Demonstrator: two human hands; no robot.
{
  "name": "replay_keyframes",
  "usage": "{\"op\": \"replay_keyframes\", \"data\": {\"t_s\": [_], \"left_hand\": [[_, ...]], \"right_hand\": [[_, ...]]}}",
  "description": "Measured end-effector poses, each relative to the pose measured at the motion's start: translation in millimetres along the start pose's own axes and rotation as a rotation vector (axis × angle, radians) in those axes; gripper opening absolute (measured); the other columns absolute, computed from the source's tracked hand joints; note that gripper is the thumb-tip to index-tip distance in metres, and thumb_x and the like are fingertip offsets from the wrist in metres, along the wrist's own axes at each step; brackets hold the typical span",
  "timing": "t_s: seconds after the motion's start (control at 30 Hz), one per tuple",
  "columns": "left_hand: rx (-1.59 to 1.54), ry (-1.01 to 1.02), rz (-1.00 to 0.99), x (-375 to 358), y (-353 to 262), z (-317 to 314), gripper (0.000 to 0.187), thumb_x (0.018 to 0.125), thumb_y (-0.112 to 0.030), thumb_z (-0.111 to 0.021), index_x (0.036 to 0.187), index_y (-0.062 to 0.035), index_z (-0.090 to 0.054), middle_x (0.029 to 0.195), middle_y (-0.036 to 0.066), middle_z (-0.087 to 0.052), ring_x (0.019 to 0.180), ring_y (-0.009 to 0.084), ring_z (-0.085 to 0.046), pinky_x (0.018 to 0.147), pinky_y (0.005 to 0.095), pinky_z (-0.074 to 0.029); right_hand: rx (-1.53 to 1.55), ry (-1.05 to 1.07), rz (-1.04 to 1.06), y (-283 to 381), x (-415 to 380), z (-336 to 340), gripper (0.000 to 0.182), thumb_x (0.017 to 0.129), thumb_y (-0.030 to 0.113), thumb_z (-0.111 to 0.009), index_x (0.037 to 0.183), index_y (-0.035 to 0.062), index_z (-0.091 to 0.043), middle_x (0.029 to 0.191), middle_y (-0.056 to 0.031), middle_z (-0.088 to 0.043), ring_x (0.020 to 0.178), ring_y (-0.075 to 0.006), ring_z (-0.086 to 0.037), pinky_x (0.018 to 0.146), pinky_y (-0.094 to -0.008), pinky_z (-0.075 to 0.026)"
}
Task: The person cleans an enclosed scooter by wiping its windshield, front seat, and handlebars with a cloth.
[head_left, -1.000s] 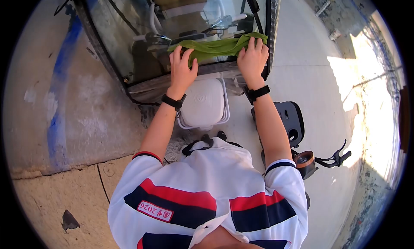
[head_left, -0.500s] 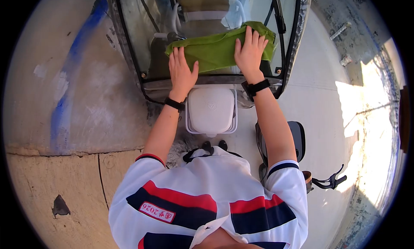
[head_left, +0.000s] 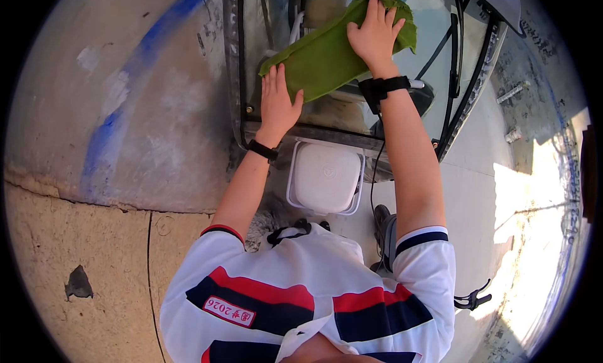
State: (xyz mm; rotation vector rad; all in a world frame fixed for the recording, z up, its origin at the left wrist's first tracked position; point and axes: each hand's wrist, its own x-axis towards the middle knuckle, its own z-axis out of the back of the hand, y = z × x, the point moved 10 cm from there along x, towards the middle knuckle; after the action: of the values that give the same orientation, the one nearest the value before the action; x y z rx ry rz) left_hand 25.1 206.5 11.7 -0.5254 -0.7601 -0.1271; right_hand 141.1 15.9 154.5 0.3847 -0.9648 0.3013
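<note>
A folded green cloth lies slantwise against the clear windshield of a vehicle, its right end higher than its left. My left hand rests flat on the cloth's lower left corner, fingers stretched and thumb apart. Near the upper right end, my right hand presses on the cloth with its fingers spread. Both palms face the glass, and neither hand is closed round the cloth.
A white lidded box in a basket sits below the windshield. A black wiper arm runs along the glass on the right. A brake lever with handlebar grip shows at lower right. Sunlit wall and ground lie beyond.
Both hands and the cloth have shifted up the windshield, the right hand more, so the cloth now slants more steeply. The view has turned, moving the vehicle rightward in the picture.
</note>
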Motion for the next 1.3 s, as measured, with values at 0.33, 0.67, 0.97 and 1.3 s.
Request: {"op": "replay_keyframes", "data": {"t_s": [0.33,0.67,0.97,1.3], "left_hand": [[-0.001,-0.011,-0.042,-2,10,11,0.073,0.088,-0.021,-0.067,0.146,0.0067,-0.032,0.146,0.031,-0.038,0.135,0.0472,-0.039,0.117,0.0528,-0.028],[-0.005,0.012,0.009,-24,33,12,0.073,0.089,-0.02,-0.068,0.145,0.0073,-0.032,0.147,0.033,-0.037,0.137,0.0489,-0.036,0.117,0.0525,-0.029],[0.028,0.056,0.089,-45,43,6,0.074,0.086,-0.02,-0.068,0.144,0.0092,-0.033,0.146,0.033,-0.037,0.137,0.0479,-0.036,0.117,0.0522,-0.028],[-0.05,-0.006,0.064,-72,43,1,0.069,0.082,-0.015,-0.07,0.139,0.0079,-0.04,0.141,0.033,-0.042,0.134,0.0488,-0.038,0.115,0.0557,-0.029]], "right_hand": [[0.013,0.105,0.161,56,38,-37,0.072,0.08,0.023,-0.063,0.144,-0.0031,-0.041,0.144,-0.0238,-0.046,0.139,-0.0464,-0.033,0.118,-0.0612,-0.016],[0.051,0.263,0.455,165,-40,-81,0.06,0.092,0.027,-0.055,0.146,0.0048,-0.041,0.146,-0.0142,-0.048,0.144,-0.0389,-0.03,0.12,-0.0577,-0.013],[0.21,0.52,0.61,198,-107,-92,0.054,0.093,0.024,-0.053,0.143,0.0051,-0.048,0.142,-0.0131,-0.052,0.144,-0.0336,-0.034,0.121,-0.0533,-0.015],[0.285,0.749,0.647,204,-166,-97,0.053,0.091,0.019,-0.049,0.142,0.0052,-0.05,0.147,-0.0092,-0.05,0.145,-0.0265,-0.034,0.123,-0.0483,-0.015]]}}
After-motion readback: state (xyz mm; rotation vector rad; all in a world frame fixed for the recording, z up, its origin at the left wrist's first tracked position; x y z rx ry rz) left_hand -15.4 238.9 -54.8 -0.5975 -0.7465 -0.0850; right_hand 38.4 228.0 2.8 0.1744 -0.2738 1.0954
